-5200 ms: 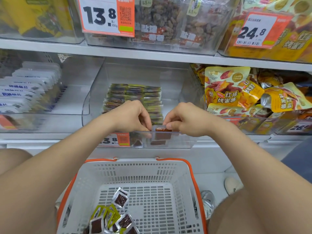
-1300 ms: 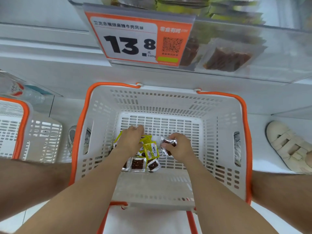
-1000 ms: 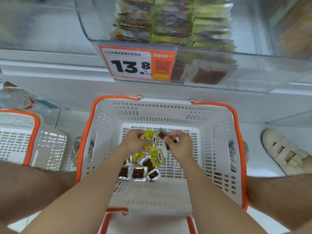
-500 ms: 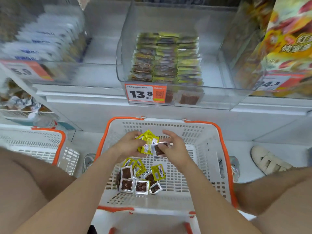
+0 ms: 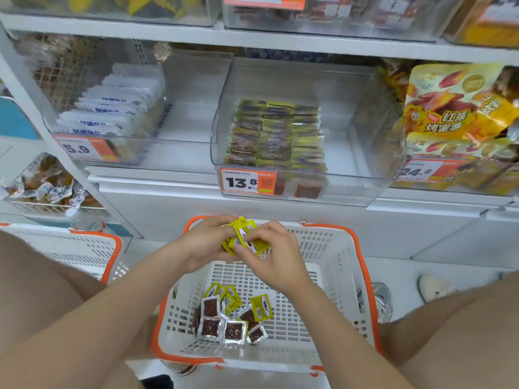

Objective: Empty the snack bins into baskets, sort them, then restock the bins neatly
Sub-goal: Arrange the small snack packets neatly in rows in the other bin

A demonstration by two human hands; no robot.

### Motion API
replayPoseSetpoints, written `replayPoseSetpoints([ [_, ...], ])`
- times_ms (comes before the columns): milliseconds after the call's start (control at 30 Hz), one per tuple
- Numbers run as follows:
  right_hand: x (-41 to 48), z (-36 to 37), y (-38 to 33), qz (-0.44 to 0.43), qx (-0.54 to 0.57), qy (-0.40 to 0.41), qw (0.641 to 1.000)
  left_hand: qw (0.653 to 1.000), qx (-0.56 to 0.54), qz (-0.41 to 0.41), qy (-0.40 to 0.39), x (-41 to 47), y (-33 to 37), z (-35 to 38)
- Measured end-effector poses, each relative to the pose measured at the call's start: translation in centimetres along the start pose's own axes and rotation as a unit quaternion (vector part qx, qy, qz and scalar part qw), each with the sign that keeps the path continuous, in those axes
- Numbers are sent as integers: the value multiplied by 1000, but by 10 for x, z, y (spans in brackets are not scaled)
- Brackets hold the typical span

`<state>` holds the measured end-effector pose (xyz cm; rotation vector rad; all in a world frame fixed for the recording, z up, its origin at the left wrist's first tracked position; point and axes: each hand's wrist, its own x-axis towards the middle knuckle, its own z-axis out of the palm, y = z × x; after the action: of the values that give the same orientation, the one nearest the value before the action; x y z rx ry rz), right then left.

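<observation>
A small stack of yellow snack packets [image 5: 247, 237] is held above the white basket with an orange rim [image 5: 348, 276]. My left hand [image 5: 205, 245] grips the stack from the left. My right hand [image 5: 273, 255] pinches it from the right with thumb and fingers. Several more packets [image 5: 230, 318], yellow or clear with brown filling, lie loose on the basket floor. Straight ahead on the shelf stands the clear bin [image 5: 351, 164] with a 13.8 price tag [image 5: 243, 182]; neat rows of the same packets [image 5: 276, 133] fill its left half.
A second white and orange basket [image 5: 84, 248] stands at the left. A clear bin of white packets [image 5: 112, 108] sits left of the 13.8 bin, and yellow sweet-potato bags [image 5: 460, 113] fill the bin at the right. My knees flank the basket.
My hands picked up packets from the basket floor and lifted them together above the basket. My view rose from the basket to the shelf.
</observation>
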<state>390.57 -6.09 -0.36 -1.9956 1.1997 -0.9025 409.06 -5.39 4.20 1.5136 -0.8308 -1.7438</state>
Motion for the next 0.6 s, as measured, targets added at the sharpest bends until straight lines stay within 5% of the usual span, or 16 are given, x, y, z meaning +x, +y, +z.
replayPoseSetpoints([
  [267, 5, -9, 15, 227, 136, 28, 964, 997, -60, 33, 41, 0, -16, 12],
  [367, 7, -6, 21, 298, 178, -16, 938, 994, 23, 75, 70, 0, -20, 17],
  [600, 11, -29, 22, 148, 13, -124, 981, 967, 209, 120, 81, 2, -16, 7],
])
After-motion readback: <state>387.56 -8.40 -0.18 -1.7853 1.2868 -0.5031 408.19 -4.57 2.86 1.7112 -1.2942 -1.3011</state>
